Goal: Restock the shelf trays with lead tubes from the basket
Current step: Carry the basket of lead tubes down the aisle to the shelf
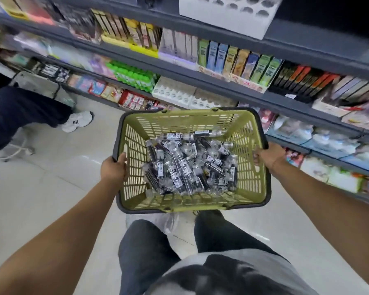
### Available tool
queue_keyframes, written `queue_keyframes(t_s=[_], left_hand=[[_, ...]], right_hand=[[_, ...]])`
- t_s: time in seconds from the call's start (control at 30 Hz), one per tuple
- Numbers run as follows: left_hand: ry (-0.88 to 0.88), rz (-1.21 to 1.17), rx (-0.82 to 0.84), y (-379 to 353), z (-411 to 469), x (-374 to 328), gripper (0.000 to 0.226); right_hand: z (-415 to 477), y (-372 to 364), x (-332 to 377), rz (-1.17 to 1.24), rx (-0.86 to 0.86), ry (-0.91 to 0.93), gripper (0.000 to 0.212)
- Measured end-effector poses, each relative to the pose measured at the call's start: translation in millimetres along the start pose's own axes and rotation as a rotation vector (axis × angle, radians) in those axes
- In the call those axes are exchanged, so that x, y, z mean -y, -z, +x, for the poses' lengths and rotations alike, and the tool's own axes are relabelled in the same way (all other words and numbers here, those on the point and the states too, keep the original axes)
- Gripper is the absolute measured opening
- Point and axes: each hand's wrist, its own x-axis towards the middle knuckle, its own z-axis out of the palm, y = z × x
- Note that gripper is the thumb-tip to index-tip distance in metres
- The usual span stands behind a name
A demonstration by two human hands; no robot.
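1. The green slatted basket (pixel 134 150) sits at the centre of the view, held out above the pale tiled floor (pixel 51 188) in front of the person's dark-trousered legs (pixel 145 252).
2. The left hand (pixel 113 169) grips the basket's dark rim at the basket's 9 o'clock, its fingers curled round the edge.
3. The right hand (pixel 268 156) grips the rim at the basket's 3 o'clock, its fingers wrapped over the edge and partly hidden behind it.
4. The lead tubes (pixel 190 165), clear with dark contents and white labels, lie in a loose heap on the basket's bottom, crossing at all angles; a couple lie level against the far wall at 12 o'clock.
5. Grey shelves (pixel 222 84) run from 10 o'clock to 3 o'clock, packed with coloured stationery boxes.
6. White shelf trays (pixel 179 92) with round holes stand on a lower shelf just beyond the basket at 12 o'clock; another holed white tray (pixel 228 11) sits on the top shelf.
7. At 9 o'clock, well apart from the basket, another person's dark trouser leg and white shoe (pixel 77 122) rest on the floor.
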Motion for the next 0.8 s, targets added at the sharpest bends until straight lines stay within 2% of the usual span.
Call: queue_keyframes(t_s=[0.27,0.5,0.8], left_hand=[[0.004,0.007,0.165,-1,96,-36,0.03],[-0.052,0.075,0.353,-14,192,-48,0.03],[-0.053,0.085,0.461,-78,301,-5,0.025]], right_hand=[[4,-49,19,0.037,-0.113,-0.049,0.017],[-9,-117,10,0.099,-0.307,-0.166,0.009],[34,-205,-31,0.197,-0.4,-0.257,0.011]])
